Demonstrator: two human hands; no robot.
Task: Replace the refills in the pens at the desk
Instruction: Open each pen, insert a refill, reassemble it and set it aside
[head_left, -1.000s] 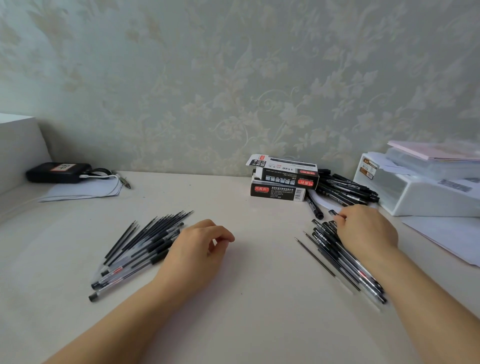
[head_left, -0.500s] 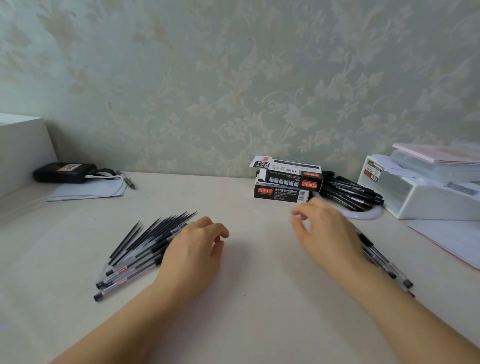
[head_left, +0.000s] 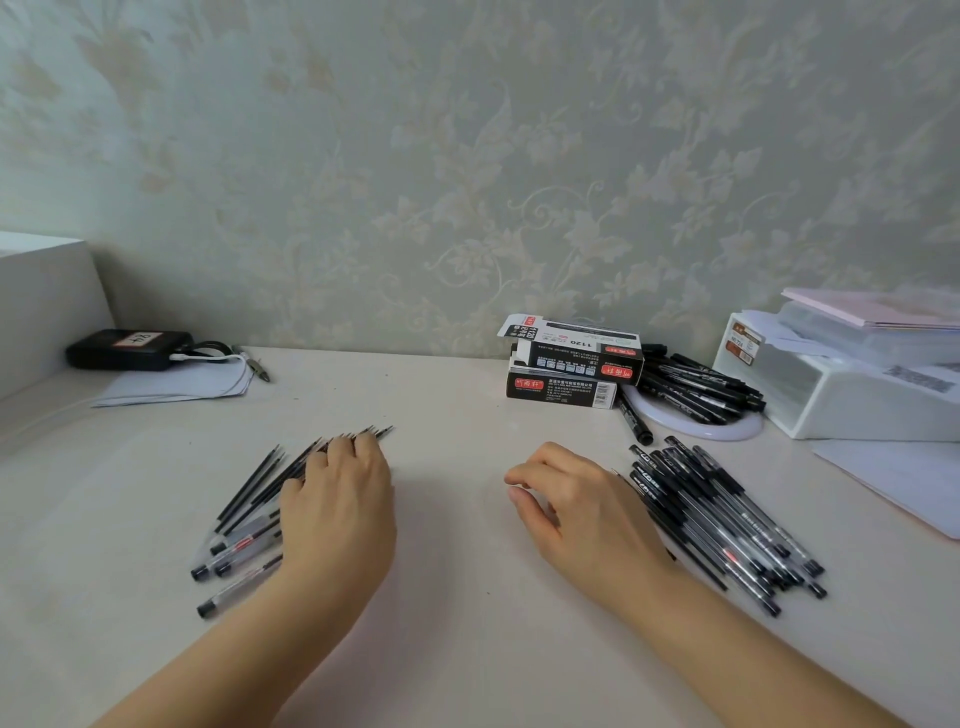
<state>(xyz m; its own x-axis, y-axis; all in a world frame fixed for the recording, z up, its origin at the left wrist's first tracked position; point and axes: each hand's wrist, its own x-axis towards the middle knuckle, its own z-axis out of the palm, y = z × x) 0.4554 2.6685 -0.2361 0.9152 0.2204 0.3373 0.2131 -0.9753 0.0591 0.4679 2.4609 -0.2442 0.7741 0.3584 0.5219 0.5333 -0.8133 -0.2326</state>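
A fan of thin black refills (head_left: 254, 480) and a few clear pen barrels (head_left: 236, 558) lies on the desk at the left. My left hand (head_left: 340, 504) rests flat on that pile with straight fingers, covering its right part. A heap of clear pens with black caps (head_left: 722, 525) lies at the right. My right hand (head_left: 582, 506) hovers just left of that heap, fingers loosely curled, holding nothing.
Two stacked black refill boxes (head_left: 569, 371) stand at the back, beside more black pens (head_left: 696, 387) on a white ring. A white box (head_left: 852, 400) with papers sits far right. A black device (head_left: 127, 349) and paper lie far left.
My left hand slid left and forward onto the refill pile. My right hand left the pen heap, moved toward the middle, and now hovers beside the heap.
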